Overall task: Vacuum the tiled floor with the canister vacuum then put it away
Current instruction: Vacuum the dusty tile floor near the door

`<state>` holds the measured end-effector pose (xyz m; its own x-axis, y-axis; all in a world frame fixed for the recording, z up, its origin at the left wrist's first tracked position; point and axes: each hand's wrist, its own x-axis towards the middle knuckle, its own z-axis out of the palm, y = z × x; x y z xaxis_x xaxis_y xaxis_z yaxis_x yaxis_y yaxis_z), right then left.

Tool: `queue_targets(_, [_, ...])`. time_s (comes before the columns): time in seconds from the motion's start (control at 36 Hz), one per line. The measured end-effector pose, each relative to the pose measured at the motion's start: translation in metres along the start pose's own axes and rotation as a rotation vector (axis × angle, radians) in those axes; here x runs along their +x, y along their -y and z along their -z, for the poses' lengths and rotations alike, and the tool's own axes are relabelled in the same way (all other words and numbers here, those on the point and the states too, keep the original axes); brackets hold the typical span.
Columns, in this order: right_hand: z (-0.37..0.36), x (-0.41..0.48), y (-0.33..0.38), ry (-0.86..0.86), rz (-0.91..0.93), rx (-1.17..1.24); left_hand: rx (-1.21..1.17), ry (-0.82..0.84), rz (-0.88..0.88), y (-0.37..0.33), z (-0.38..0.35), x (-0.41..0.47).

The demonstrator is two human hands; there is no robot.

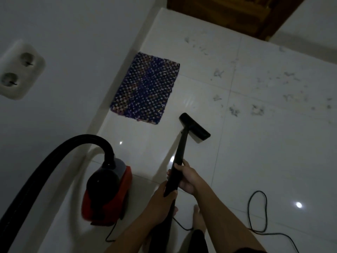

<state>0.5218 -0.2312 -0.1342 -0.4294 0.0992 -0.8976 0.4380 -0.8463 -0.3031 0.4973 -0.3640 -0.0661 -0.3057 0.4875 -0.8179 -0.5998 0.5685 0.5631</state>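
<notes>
Progress: early; debris (pixel 255 110) litters tiled floor (pixel 273 161) right of centre, putting away not begun | Grip: your right hand (pixel 187 179) and left hand (pixel 162 199) both wrap fingers round wand (pixel 180 156) | Position: nozzle (pixel 195 128) centre frame, short of debris; canister vacuum (pixel 107 190) lower left beside mat (pixel 145 88).

There is one vacuum (pixel 107 190) — red and black — with one hose (pixel 54 157), one long tube (pixel 179 156) and one flat brush head (pixel 194 128). Two hands hold the tube: the left hand (pixel 163 203) and the right hand (pixel 187 178). One rug (pixel 145 88) lies on the floor. One plug plate (pixel 18 70) on the wall has two holes. One cord (pixel 257 214) makes one loop — and many bits of dirt (pixel 257 110) lie about, too many to count.
</notes>
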Motion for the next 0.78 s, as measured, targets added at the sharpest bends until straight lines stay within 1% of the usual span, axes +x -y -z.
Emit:
queue_targets(0.14, [0.003, 0.005, 0.009, -0.026, 0.011, -0.024, -0.013, -0.032, 0.014, -0.003, -0.011, 0.003])
queue_targets(0.25, [0.006, 0.012, 0.020, -0.056, -0.031, -0.116, -0.032, -0.047, 0.040, -0.008, -0.020, 0.011])
queue_targets(0.39, [0.018, 0.036, 0.042, -0.071, -0.104, -0.265, -0.085, -0.021, 0.082, -0.024, -0.033, 0.033])
queue_targets(0.5, [0.023, 0.038, 0.047, -0.077, -0.092, -0.271, -0.048, -0.012, 0.080, -0.025, -0.036, 0.039])
queue_targets(0.64, [0.040, 0.054, 0.088, -0.057, -0.084, -0.246, 0.021, -0.002, 0.094, -0.053, -0.056, 0.072])
queue_targets(0.78, [0.062, 0.066, 0.134, -0.038, -0.046, -0.283, 0.050, -0.052, 0.050, -0.077, -0.089, 0.105])
